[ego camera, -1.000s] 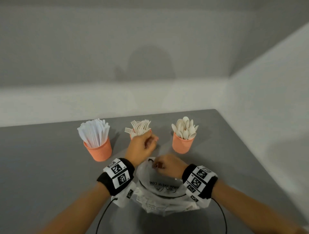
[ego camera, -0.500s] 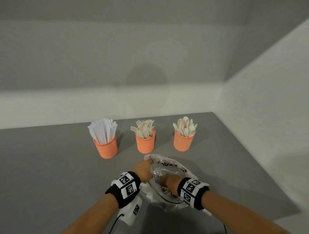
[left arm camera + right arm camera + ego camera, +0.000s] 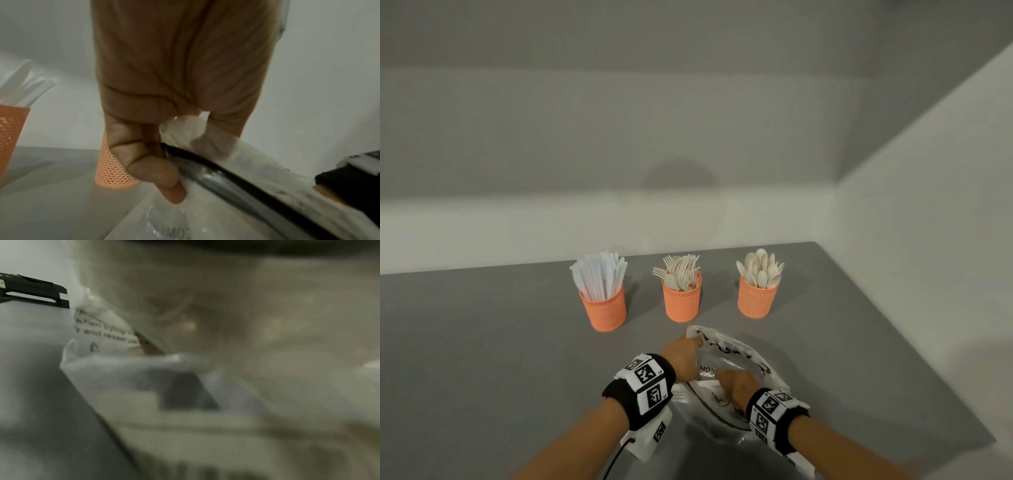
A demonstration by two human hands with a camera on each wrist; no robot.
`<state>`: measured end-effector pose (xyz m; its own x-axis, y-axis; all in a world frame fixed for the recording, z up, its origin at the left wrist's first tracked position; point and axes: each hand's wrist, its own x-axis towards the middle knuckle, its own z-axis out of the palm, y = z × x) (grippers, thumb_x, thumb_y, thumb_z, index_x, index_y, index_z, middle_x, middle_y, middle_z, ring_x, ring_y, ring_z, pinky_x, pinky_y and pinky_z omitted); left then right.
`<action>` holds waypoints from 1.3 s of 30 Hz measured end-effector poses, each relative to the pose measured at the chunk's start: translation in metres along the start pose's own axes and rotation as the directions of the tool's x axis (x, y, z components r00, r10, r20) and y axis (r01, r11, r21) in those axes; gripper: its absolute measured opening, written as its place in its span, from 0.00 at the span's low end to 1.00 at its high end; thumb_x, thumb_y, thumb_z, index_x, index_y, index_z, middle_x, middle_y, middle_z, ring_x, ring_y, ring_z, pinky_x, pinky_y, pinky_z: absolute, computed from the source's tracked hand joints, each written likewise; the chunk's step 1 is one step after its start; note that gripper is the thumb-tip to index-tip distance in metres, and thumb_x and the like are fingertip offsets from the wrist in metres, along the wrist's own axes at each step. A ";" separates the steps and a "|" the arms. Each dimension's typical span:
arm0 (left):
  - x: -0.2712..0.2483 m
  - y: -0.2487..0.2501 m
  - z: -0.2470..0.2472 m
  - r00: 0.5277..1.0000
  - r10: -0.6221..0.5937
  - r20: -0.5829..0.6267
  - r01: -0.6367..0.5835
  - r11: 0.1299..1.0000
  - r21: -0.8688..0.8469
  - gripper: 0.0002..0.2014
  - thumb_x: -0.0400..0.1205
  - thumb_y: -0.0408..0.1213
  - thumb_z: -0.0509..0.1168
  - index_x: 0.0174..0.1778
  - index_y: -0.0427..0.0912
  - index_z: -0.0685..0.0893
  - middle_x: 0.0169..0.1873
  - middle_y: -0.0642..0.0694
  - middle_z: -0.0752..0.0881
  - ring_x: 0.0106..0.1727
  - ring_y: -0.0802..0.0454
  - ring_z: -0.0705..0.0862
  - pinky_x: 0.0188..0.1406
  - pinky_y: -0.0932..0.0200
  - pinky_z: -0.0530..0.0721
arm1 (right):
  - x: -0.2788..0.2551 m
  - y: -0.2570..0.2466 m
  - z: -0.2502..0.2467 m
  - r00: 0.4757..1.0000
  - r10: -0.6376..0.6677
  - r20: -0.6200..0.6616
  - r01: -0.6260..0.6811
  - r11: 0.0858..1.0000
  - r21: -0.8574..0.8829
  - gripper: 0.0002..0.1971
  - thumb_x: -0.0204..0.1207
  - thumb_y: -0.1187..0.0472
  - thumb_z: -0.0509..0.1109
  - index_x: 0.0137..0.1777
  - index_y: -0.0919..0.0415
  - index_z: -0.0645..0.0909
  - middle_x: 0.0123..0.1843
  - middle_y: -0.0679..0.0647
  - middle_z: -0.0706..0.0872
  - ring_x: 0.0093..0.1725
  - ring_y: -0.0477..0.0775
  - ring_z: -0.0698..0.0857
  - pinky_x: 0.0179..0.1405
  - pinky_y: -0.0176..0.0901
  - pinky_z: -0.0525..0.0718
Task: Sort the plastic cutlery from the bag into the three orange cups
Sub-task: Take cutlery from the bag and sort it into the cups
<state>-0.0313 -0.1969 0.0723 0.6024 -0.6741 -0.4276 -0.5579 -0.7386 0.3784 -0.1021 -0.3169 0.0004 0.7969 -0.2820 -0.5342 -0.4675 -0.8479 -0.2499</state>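
Observation:
Three orange mesh cups stand in a row in the head view: the left cup (image 3: 604, 310) holds white knives, the middle cup (image 3: 681, 303) forks, the right cup (image 3: 756, 299) spoons. In front of them lies the translucent plastic bag (image 3: 755, 363) with black print. My left hand (image 3: 683, 356) pinches the bag's upper left edge; the left wrist view shows the fingers (image 3: 144, 164) curled round the plastic (image 3: 216, 211). My right hand (image 3: 736, 383) reaches into the bag's mouth, its fingers hidden under plastic. The right wrist view is a blur of bag film (image 3: 144, 378).
The grey table (image 3: 482, 342) ends at a white wall behind and to the right of the cups. A cable runs from my left wristband (image 3: 643, 387) toward the near edge. Bare tabletop lies to the left of the cups.
My left hand came back from the fork cup and took hold of the bag's edge. My right hand pushed further into the bag. The head view drew back from the cups.

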 end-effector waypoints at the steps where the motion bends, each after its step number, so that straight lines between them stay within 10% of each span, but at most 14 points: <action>1: 0.000 0.000 0.001 1.000 0.001 -0.001 -0.001 1.000 0.020 0.31 0.79 0.32 0.63 0.78 0.39 0.61 0.74 0.36 0.69 0.70 0.40 0.75 0.63 0.55 0.76 | -0.001 0.002 0.000 1.000 -0.010 -0.003 0.010 1.000 0.000 0.17 0.84 0.62 0.54 0.71 0.61 0.70 0.68 0.61 0.79 0.66 0.61 0.79 0.65 0.47 0.76; 7: 0.003 -0.002 0.005 1.000 -0.017 -0.023 0.017 1.000 0.001 0.29 0.80 0.32 0.61 0.78 0.38 0.62 0.74 0.36 0.69 0.72 0.40 0.72 0.67 0.54 0.73 | -0.002 0.005 0.001 0.996 -0.085 -0.026 0.087 0.992 0.086 0.14 0.84 0.56 0.55 0.61 0.60 0.79 0.56 0.60 0.83 0.59 0.61 0.82 0.64 0.51 0.79; 15: 0.010 -0.005 0.013 0.999 -0.037 -0.004 0.037 0.999 -0.005 0.31 0.79 0.32 0.62 0.79 0.39 0.60 0.75 0.36 0.68 0.74 0.41 0.71 0.69 0.54 0.71 | 0.004 -0.006 0.003 0.991 -0.135 -0.017 0.135 0.991 -0.010 0.19 0.79 0.65 0.64 0.71 0.63 0.73 0.52 0.66 0.80 0.45 0.56 0.71 0.45 0.46 0.67; 18: 0.013 -0.012 0.015 0.996 -0.080 -0.036 0.082 0.996 0.041 0.29 0.79 0.29 0.61 0.77 0.40 0.64 0.72 0.36 0.71 0.71 0.39 0.73 0.68 0.52 0.74 | 0.011 -0.004 0.004 0.993 -0.117 0.011 0.117 0.992 0.044 0.22 0.79 0.57 0.64 0.73 0.61 0.71 0.47 0.58 0.76 0.51 0.63 0.81 0.47 0.50 0.74; 21: 0.015 -0.017 0.017 0.986 -0.145 -0.087 0.156 0.979 0.133 0.24 0.79 0.28 0.60 0.73 0.40 0.68 0.69 0.36 0.73 0.68 0.38 0.77 0.65 0.49 0.78 | 0.014 0.006 -0.003 0.994 -0.100 -0.045 0.108 0.967 0.229 0.30 0.69 0.40 0.62 0.69 0.53 0.73 0.58 0.53 0.83 0.58 0.57 0.82 0.58 0.47 0.77; 25: 0.018 -0.026 0.019 0.979 -0.173 -0.107 0.179 0.982 0.053 0.28 0.79 0.31 0.59 0.77 0.44 0.63 0.71 0.37 0.70 0.70 0.38 0.74 0.68 0.49 0.75 | 0.015 0.020 -0.013 0.992 -0.114 -0.057 0.119 0.988 0.094 0.19 0.79 0.65 0.61 0.70 0.63 0.68 0.71 0.62 0.76 0.68 0.61 0.76 0.67 0.47 0.73; 30: 0.026 -0.027 0.016 0.992 -0.119 -0.028 0.112 0.978 -0.176 0.28 0.79 0.29 0.59 0.77 0.44 0.64 0.76 0.42 0.69 0.75 0.45 0.70 0.68 0.62 0.69 | 0.023 0.019 -0.011 0.993 -0.115 -0.009 0.115 0.979 0.168 0.20 0.83 0.63 0.58 0.74 0.63 0.68 0.71 0.63 0.76 0.68 0.61 0.76 0.67 0.48 0.72; 33: 0.028 -0.018 0.017 0.997 -0.066 -0.040 0.057 0.980 -0.191 0.27 0.79 0.28 0.59 0.76 0.43 0.68 0.76 0.45 0.69 0.76 0.47 0.69 0.69 0.64 0.67 | 0.028 0.014 -0.011 0.992 -0.124 -0.004 0.124 0.981 0.148 0.18 0.80 0.68 0.60 0.70 0.68 0.72 0.67 0.65 0.79 0.66 0.65 0.79 0.64 0.50 0.75; 37: 0.028 -0.018 0.013 0.983 -0.157 -0.095 0.151 0.986 -0.073 0.25 0.79 0.30 0.58 0.74 0.43 0.70 0.71 0.39 0.74 0.71 0.42 0.75 0.69 0.55 0.73 | 0.035 0.013 -0.006 0.961 -0.244 -0.132 0.243 0.970 -0.024 0.16 0.80 0.50 0.58 0.45 0.60 0.81 0.47 0.60 0.84 0.48 0.59 0.83 0.57 0.50 0.80; 39: 0.026 -0.019 0.011 0.969 -0.198 -0.145 0.203 0.979 0.021 0.23 0.80 0.30 0.57 0.72 0.42 0.71 0.69 0.38 0.74 0.69 0.39 0.76 0.67 0.50 0.76 | 0.031 0.012 -0.013 0.944 -0.304 -0.125 0.300 0.953 -0.053 0.15 0.81 0.50 0.58 0.50 0.61 0.81 0.48 0.61 0.83 0.52 0.61 0.84 0.61 0.47 0.81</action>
<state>-0.0111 -0.2004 0.0449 0.7771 -0.5090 -0.3702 -0.4360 -0.8596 0.2665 -0.0780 -0.3419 -0.0094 0.9426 -0.0643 -0.3278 -0.1860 -0.9162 -0.3551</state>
